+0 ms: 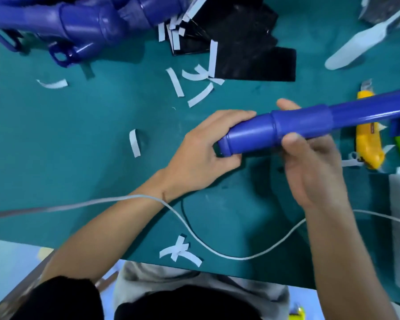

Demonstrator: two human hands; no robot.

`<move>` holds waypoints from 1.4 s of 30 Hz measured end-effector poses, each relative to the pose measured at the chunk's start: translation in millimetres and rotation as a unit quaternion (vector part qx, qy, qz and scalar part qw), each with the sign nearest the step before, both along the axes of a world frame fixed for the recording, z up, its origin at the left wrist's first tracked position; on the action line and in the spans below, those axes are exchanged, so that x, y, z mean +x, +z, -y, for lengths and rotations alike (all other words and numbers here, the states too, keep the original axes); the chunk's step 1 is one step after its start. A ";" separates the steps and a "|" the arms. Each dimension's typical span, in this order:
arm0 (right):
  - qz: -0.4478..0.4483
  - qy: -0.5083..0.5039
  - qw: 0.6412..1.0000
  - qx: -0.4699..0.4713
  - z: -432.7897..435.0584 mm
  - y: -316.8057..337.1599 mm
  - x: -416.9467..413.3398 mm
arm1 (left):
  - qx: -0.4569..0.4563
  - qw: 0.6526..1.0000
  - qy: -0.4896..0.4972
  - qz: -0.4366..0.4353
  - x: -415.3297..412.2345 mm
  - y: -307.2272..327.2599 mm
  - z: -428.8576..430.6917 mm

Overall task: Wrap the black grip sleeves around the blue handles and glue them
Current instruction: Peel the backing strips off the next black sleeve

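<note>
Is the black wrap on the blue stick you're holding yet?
No, the held blue handle is bare, and the black grip sleeves lie on the mat.

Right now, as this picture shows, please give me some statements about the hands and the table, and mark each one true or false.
1. The left hand and the right hand both hold the blue handle. True.
2. A black sleeve is already wrapped around the held handle. False: it is bare, and the black grip sleeves lie on the green mat.
3. A yellow knife lies on the mat, partly under the handle. True.
4. The white strips are stacked in one neat pile. False: they lie scattered.
</note>
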State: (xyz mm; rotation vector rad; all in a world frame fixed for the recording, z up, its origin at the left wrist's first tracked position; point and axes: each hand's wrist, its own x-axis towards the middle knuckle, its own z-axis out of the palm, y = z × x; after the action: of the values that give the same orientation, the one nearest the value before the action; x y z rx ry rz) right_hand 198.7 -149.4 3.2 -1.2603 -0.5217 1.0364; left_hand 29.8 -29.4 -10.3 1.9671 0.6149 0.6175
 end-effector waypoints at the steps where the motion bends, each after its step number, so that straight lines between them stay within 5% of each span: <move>1: -0.032 -0.022 0.999 -0.002 1.9 1.0 6.8 | 0.021 1.000 -0.009 -0.003 -3.2 -2.6 -4.5; 4: -0.086 -0.070 0.991 -0.074 6.3 1.5 18.8 | 0.022 0.999 -0.008 -0.028 -10.0 -8.3 -18.9; 8: 0.075 -0.009 0.969 -0.236 4.4 -3.8 23.4 | -0.019 0.998 -0.007 -0.064 -11.3 -6.7 -40.8; 15: 0.306 0.079 0.936 -0.156 3.7 25.8 18.6 | 0.000 0.995 0.043 -0.092 -7.2 -3.6 -40.9; 19: 0.529 -0.002 0.827 -0.192 -39.8 44.5 26.3 | -0.026 0.994 0.081 -0.067 -12.1 -4.1 -45.6; 22: 0.612 0.050 0.741 -0.272 -85.9 40.9 43.3 | -0.029 0.994 0.091 -0.053 -11.8 -5.5 -46.7; 26: 0.609 0.182 0.724 -0.267 -136.4 30.0 49.8 | 0.028 0.992 0.107 -0.054 -9.3 -12.5 -44.2; 31: 0.670 0.128 0.681 -0.266 -147.2 16.8 51.2 | 0.054 0.992 0.102 -0.057 -6.2 -14.6 -44.9; 37: 0.577 0.110 0.768 -0.257 -141.7 16.8 54.6 | 0.015 0.987 0.153 -0.056 -3.0 -12.1 -46.0; 42: 0.515 -0.068 0.844 -0.131 -116.8 42.2 39.6 | 0.145 0.975 0.153 -0.072 -4.2 -12.9 -48.8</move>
State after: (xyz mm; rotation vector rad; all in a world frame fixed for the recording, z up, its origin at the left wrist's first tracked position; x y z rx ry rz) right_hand 238.3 -32.6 45.4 -2.0464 -1.1030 0.2161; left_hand 25.6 19.4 -23.2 2.2232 0.9761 0.7924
